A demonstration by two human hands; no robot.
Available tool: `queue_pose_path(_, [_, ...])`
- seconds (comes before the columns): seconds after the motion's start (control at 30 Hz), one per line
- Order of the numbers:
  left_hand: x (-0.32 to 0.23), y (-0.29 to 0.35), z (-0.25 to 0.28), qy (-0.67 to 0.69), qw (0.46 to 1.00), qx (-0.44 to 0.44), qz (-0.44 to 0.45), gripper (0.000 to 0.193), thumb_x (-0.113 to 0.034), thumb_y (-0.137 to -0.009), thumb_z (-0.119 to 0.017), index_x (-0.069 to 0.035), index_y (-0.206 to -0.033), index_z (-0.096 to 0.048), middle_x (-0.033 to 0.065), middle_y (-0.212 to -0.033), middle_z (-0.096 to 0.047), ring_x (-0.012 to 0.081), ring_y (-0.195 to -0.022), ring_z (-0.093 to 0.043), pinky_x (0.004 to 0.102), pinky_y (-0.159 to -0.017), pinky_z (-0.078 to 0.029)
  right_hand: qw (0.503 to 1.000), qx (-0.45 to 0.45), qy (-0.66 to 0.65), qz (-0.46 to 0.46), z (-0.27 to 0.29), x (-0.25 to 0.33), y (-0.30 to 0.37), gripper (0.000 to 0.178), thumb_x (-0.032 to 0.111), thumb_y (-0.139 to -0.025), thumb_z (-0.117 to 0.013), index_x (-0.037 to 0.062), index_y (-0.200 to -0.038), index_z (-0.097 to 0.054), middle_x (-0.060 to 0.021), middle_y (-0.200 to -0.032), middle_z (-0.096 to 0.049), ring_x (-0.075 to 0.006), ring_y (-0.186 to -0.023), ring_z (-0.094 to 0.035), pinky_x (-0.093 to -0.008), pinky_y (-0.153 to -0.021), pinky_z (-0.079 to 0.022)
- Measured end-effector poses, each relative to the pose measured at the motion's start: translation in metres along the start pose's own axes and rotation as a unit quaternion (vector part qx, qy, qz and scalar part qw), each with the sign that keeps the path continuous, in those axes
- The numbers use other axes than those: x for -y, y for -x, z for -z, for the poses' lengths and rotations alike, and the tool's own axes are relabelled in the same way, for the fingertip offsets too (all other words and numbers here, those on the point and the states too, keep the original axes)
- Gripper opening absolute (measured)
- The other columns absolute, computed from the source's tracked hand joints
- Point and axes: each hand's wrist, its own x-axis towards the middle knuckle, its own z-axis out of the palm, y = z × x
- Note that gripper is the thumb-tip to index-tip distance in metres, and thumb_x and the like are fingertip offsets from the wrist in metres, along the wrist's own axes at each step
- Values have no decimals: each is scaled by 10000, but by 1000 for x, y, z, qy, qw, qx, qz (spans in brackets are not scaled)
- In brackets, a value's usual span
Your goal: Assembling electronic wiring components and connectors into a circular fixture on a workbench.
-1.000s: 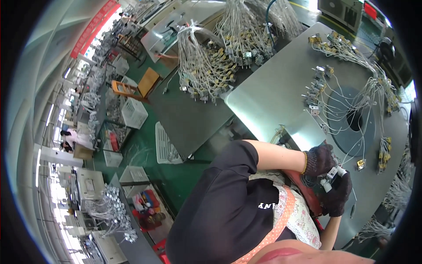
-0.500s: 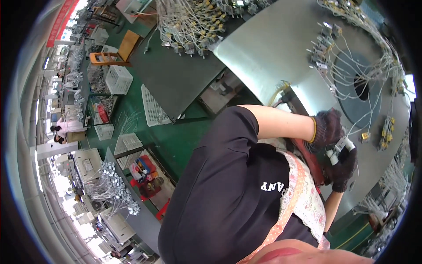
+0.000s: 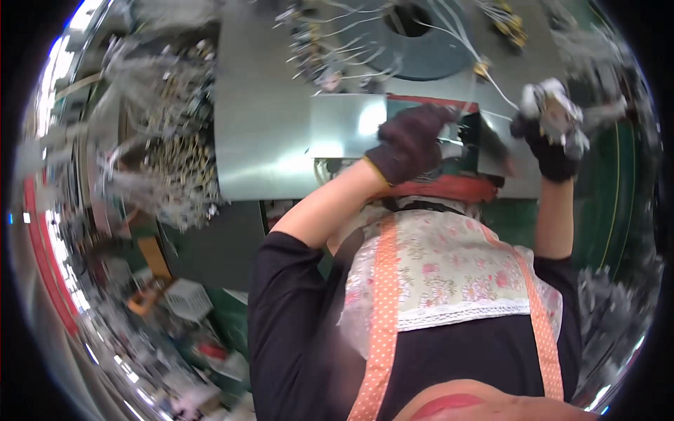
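Note:
My left hand (image 3: 411, 144), in a dark knitted glove, is over a red-edged bin (image 3: 449, 188) at the table's near edge. Its fingers are curled; what they hold, if anything, is blurred. A small silver piece (image 3: 453, 149) shows beside its fingers. To the right, my right hand (image 3: 553, 156), also gloved, is closed around a smeared white and metallic part (image 3: 557, 112). A thin white cable (image 3: 496, 85) runs down to that part from the dark grey disc (image 3: 439, 59) with a round hole. The part's exact kind is too blurred to tell.
Several cabled metal connectors (image 3: 309, 52) lie left of the disc on the metal table (image 3: 260, 140). Yellow-ended pieces (image 3: 507, 24) lie at the far right. Heaps of cables (image 3: 179, 154) fill the left side. A white basket (image 3: 188, 299) and an orange chair (image 3: 144, 302) stand lower left.
My view has turned, so the table now lies straight ahead. My hands have come apart: the right has moved off to the right with the part, the left stays over the bin.

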Motion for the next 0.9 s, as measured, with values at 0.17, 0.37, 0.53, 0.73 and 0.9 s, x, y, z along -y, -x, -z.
queue_pose_path(0.17, [33, -61, 81, 127, 921, 221, 294, 366, -263, -819, -810, -90, -1134, -739, 144, -1108, -740, 339, -987, -722, 417, -900, -569, 821, 156, -547, 49, 11, 73, 3, 535, 16, -708, -865, 17, -1198, -653, -39, -1110, -686, -148, -1000, -663, -318, -885, -548])
queue_pose_path(0.37, [103, -64, 144, -386, 829, 356, 194, 302, -232, -853, -644, -107, -1107, -748, 197, -1060, -739, 395, -960, -716, 496, -902, -560, 968, 60, 42, 239, -68, 109, -19, 311, 100, -687, -719, 108, -993, -660, -101, -882, -651, -321, -863, -669, -460, -761, -548])
queue_pose_path(0.53, [99, -34, 120, -434, 886, 131, 96, 395, -213, -861, -669, -92, -1236, -688, 194, -1176, -694, 389, -1145, -647, 468, -1008, -508, 961, 109, 89, 237, -78, 114, -36, 362, 130, -684, -736, 137, -1042, -683, -119, -951, -666, -323, -926, -678, -454, -784, -557])
queue_pose_path(0.73, [58, -32, 106, -458, 887, -43, -24, 550, -296, -878, -733, -91, -1375, -618, 138, -1343, -621, 361, -1261, -580, 530, -1125, -423, 973, 35, 139, 179, -80, 132, -24, 307, 87, -687, -712, 142, -989, -703, -129, -971, -649, -315, -972, -659, -463, -768, -547])
queue_pose_path(0.9, [50, -19, 90, -365, 929, 60, -16, 438, -324, -889, -732, -137, -1280, -667, 118, -1175, -676, 346, -1199, -597, 526, -1103, -411, 986, 40, 59, 152, -97, 122, -17, 409, 71, -755, -690, 86, -1163, -661, -162, -950, -636, -360, -945, -642, -485, -788, -529])
